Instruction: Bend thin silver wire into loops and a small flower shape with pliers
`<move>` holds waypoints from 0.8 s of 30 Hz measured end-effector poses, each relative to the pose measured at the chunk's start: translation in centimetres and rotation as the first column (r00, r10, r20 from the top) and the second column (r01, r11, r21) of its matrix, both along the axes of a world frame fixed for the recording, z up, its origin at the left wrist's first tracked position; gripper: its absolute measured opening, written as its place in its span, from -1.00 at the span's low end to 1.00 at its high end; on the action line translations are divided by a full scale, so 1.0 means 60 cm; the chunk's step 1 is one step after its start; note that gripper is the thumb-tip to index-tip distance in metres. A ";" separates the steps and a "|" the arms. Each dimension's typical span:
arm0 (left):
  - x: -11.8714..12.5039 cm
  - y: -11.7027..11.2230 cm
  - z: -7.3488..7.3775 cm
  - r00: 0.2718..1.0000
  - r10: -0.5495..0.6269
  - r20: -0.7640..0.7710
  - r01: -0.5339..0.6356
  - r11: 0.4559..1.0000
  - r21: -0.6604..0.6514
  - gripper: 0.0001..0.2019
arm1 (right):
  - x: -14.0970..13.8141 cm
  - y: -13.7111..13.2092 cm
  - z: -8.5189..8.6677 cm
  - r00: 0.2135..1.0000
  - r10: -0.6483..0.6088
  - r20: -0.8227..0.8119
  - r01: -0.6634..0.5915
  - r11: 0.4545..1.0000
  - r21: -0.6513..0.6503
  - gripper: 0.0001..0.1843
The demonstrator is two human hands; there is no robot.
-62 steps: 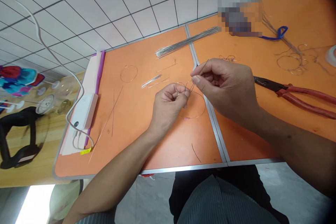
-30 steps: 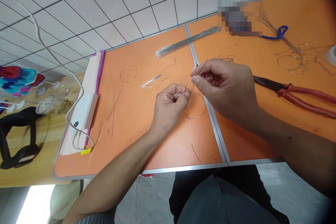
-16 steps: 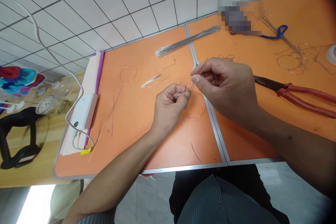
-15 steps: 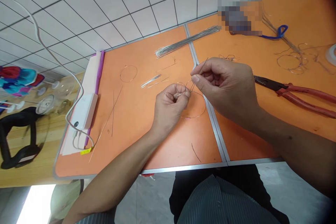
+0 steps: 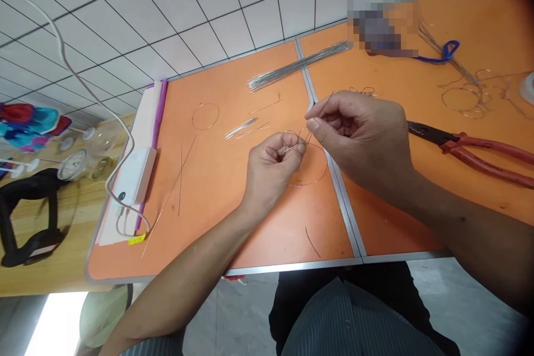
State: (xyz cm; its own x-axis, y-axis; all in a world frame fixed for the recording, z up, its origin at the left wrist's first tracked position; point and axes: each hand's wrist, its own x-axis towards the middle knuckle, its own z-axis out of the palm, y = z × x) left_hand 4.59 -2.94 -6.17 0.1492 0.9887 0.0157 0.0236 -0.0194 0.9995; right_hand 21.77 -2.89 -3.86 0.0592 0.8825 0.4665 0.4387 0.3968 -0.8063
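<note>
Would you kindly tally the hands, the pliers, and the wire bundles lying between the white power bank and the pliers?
Hands: 2 (left hand, right hand)
Pliers: 1
Wire bundles: 2 (long bundle, short bundle)
Total: 5

Illumination is bright and diffuse across the orange worktop (image 5: 233, 222), and the shadow beneath the right hand (image 5: 359, 142) stays soft. The white tiled surface (image 5: 167, 16) is evenly exposed. An overexposed white patch (image 5: 56, 325) occupies the lower-left edge. Wide-angle distortion bows straight lines toward the frame edges, and the corners darken, most noticeably at upper right. A pixelated rectangular blur (image 5: 382, 25) obscures one area near the top. The bundled wires (image 5: 298, 65) render thinly, with slightly soft detail.
</note>
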 end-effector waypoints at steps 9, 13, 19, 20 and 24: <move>-0.001 0.000 -0.002 1.000 0.024 -0.020 -0.024 1.000 -0.005 -0.84 | 0.001 -0.001 -0.001 1.000 0.000 0.007 0.000 1.000 -0.008 -0.90; -0.001 -0.001 -0.001 1.000 0.022 -0.021 -0.022 1.000 -0.004 -0.83 | 0.000 -0.001 -0.001 1.000 0.008 0.003 -0.008 1.000 -0.011 -0.90; 0.002 -0.004 0.002 1.000 0.027 -0.004 -0.027 1.000 -0.007 -0.83 | -0.001 0.000 0.001 1.000 0.004 -0.002 -0.004 1.000 -0.004 -0.90; 0.002 -0.004 0.002 0.999 0.032 -0.004 -0.032 0.999 -0.008 -0.83 | -0.001 0.000 0.001 1.000 0.003 0.001 -0.003 1.000 -0.005 -0.90; 0.001 -0.002 0.002 1.000 0.006 0.001 -0.006 1.000 -0.003 -0.82 | -0.001 0.000 0.001 1.000 0.000 0.004 0.000 1.000 0.004 -0.89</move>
